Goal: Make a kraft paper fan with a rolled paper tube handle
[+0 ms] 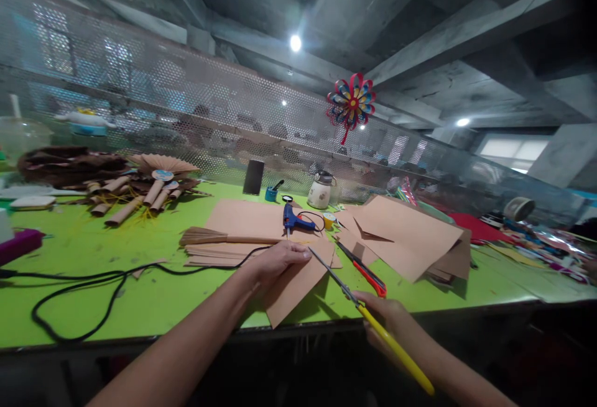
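Observation:
My left hand (280, 262) grips a piece of brown kraft paper (298, 290) near its upper edge, over the front of the green table. In my right hand (382, 314) is a pair of scissors with yellow handles (394, 348). Its long metal blades reach up-left along the right side of the paper. My right fingers are partly hidden behind the handles. Just beyond the scissors lies a red and black utility knife (366, 273). A blue glue gun (298, 220) stands behind my left hand, beside a folded strip of brown paper (247, 238) on stacked sheets.
Large brown sheets (410, 233) are piled to the right. A black cable (116, 270) loops over the table (186, 307) at left. Paper tubes (125, 211), a phone (253, 177) and a jug (321, 191) stand further back, before a perforated metal screen (224, 121).

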Action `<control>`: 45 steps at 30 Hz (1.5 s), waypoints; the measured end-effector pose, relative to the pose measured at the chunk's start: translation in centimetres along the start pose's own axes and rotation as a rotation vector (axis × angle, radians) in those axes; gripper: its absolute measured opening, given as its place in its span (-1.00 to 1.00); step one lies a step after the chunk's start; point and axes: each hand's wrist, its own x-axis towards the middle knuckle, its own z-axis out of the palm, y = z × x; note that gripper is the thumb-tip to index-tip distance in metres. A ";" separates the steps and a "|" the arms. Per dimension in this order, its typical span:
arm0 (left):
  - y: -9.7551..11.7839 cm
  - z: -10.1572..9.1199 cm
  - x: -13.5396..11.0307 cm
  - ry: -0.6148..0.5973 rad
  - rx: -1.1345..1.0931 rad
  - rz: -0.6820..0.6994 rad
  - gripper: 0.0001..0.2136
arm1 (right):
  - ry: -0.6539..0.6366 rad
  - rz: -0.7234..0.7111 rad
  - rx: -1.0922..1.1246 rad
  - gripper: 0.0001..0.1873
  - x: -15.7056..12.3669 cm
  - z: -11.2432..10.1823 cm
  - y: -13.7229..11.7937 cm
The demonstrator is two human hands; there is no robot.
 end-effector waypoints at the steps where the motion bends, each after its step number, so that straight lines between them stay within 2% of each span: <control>1: -0.1 0.0 0.1 0.004 -0.002 -0.002 -0.77 | 0.023 -0.011 -0.045 -0.41 0.2 -0.2 0.0; 4: -0.3 -0.2 0.3 0.035 -0.025 0.001 -0.78 | 0.088 -0.033 -0.172 -0.37 1.0 -0.9 0.3; 6: -0.4 -0.3 0.5 0.074 -0.041 0.014 -0.78 | 0.077 -0.018 -0.212 -0.37 1.3 -1.3 0.7; 10: -0.5 -0.3 0.7 0.123 -0.046 -0.024 -0.79 | 0.032 0.026 -0.175 -0.40 0.8 -2.0 2.1; 14: -0.3 0.0 0.8 0.175 -0.096 -0.045 -0.83 | 0.118 0.019 -0.150 -0.42 0.6 -3.5 3.0; 17: -0.2 0.1 0.8 0.191 -0.134 -0.014 -0.80 | 0.203 0.054 -0.251 -0.48 2.3 -5.6 3.6; 20: -0.2 0.0 0.9 0.213 -0.172 -0.002 -0.75 | 0.291 0.150 -0.527 -0.56 5.1 -7.6 4.8; 22: -0.2 -0.1 1.0 0.256 -0.178 0.013 -0.74 | 0.292 0.248 -0.663 -0.59 6.8 -8.6 6.1; 26: -0.2 -0.5 1.3 0.367 -0.135 0.028 -0.79 | 0.283 0.320 -0.692 -0.60 8.4 -9.5 8.5; 29: -0.2 -0.8 1.6 0.446 -0.144 0.037 -0.84 | 0.312 0.323 -0.725 -0.58 8.3 -9.6 8.8; 32: -0.3 -1.0 1.9 0.505 -0.167 0.033 -0.85 | 0.341 0.272 -0.736 -0.62 8.1 -8.5 7.0; 35: -0.4 -1.1 2.0 0.519 -0.159 0.024 -0.85 | 0.253 0.096 -0.600 -0.58 8.6 -5.6 3.8; 40: -0.1 -0.7 1.8 0.521 -0.129 0.024 -0.83 | 0.249 0.195 -0.556 -0.24 10.8 0.8 -1.0; 42: 0.1 -0.5 1.7 0.516 -0.122 0.022 -0.83 | 0.297 0.201 -0.566 -0.19 11.6 2.7 -1.8; 45: 0.1 -0.5 1.7 0.503 -0.123 0.013 -0.84 | 0.361 0.248 -0.520 -0.20 12.5 4.5 -1.7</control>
